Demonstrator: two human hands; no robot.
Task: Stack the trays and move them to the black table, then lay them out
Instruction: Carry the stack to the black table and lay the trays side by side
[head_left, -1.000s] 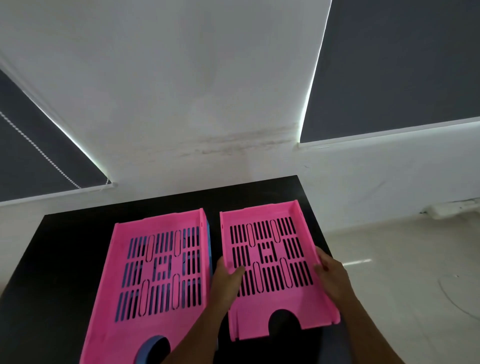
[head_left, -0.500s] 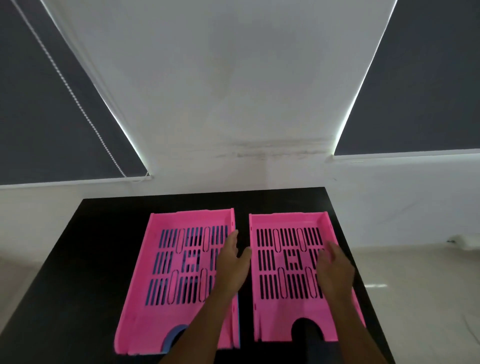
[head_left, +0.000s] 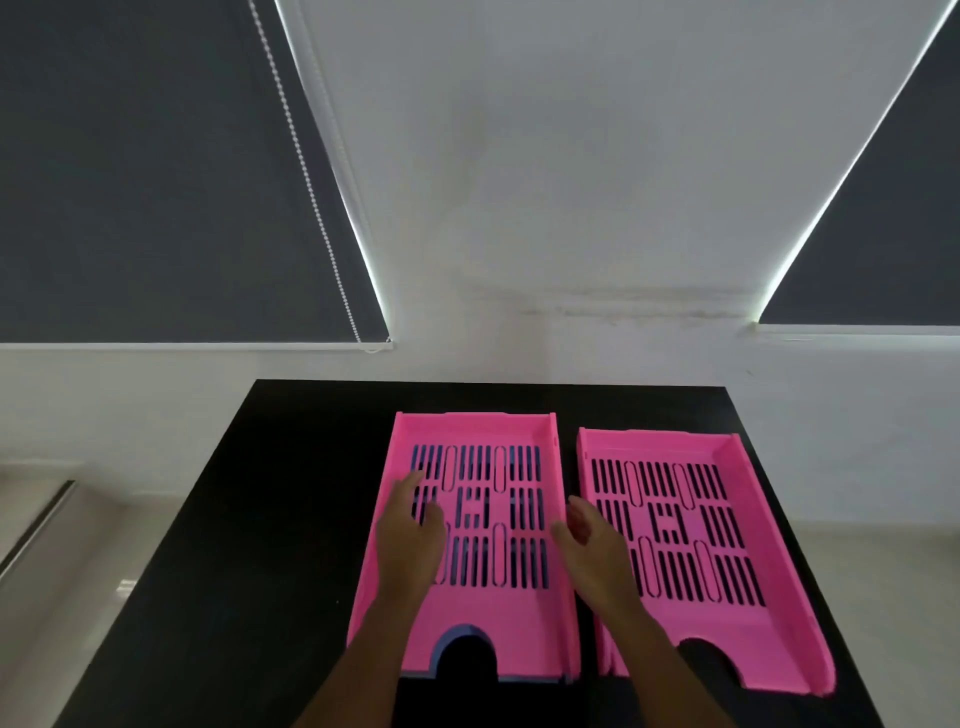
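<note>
Both hands, left (head_left: 410, 540) and right (head_left: 597, 551), hover spread over the left pink tray (head_left: 519, 623) (blue beneath).

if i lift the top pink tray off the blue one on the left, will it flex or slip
The top pink tray looks like rigid moulded plastic, so it probably stays stiff. Its slotted floor suggests it is light. It sits nested on the blue tray, so it may drag that up; the left hand and right hand flank it.
</note>
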